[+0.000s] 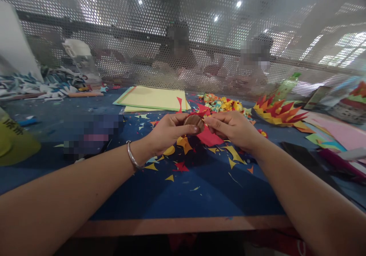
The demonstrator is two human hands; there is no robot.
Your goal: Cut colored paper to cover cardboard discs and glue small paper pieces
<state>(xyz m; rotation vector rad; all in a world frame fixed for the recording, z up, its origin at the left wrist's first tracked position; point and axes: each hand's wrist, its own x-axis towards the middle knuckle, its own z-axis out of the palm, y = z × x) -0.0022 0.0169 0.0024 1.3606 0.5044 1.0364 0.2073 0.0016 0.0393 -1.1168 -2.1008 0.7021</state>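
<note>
My left hand and my right hand meet above the middle of the blue table. Both are closed around a small round brown object held between their fingertips; it looks like a roll of tape, but I cannot be sure. A silver bracelet sits on my left wrist. A piece of red paper lies just under the hands, among yellow, orange and red paper scraps scattered on the table.
A stack of yellow paper sheets lies behind the hands. An orange and red spiky paper craft sits at the right, with pink sheets beyond. Paper clutter fills the far left. Two people sit behind a perforated screen.
</note>
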